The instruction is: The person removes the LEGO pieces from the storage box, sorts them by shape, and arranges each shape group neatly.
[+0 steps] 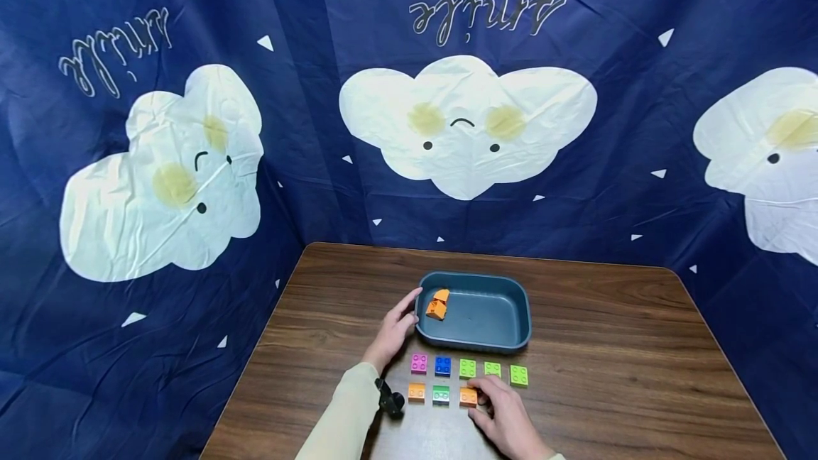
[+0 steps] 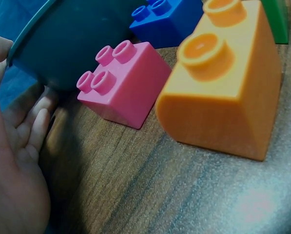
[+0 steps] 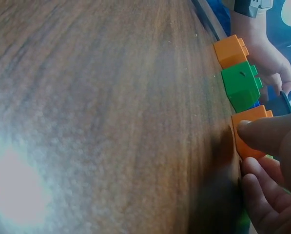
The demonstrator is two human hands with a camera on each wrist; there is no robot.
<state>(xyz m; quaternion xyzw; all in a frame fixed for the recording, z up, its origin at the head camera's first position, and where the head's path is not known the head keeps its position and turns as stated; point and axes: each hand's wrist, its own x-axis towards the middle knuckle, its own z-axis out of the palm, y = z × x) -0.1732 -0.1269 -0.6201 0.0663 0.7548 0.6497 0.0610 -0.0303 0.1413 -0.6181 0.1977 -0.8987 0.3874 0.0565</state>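
Main risk: a slip. R hand [image 1: 508, 421] has its thumb & a fingertip on opposite sides of the gripped orange brick [image 1: 469, 397], a light pinch by the look of it; if the thumb sits off-centre on the smooth side, the brick could twist or pop loose once lifted. 2nd risk: crowding. The index finger runs just in front of the middle lime brick [image 1: 492, 369], so a forward sweep w/ low knuckles could knock it or the near lime brick [image 1: 467, 369] out of line. A sideways swing to the L might clip the green brick [image 1: 441, 395], next in the front row. 3rd: L hand [image 1: 391, 336] rests at the L end of the bin [image 1: 486, 311], fingers apart & not wrapped round it; a hard push there could slide the bin on the bench [image 1: 607, 346].

Rel. to grip: R grip is clamped on the orange brick, approx. betw. thumb & index, studs up, brick apparently on the bench. It's the R-most of 3 in the front row, nearer the person than the bin. L grip holds no brick; the pink brick [image 1: 418, 363] is nearby. Orange pieces [image 1: 437, 309] lie inside the bin, L end.
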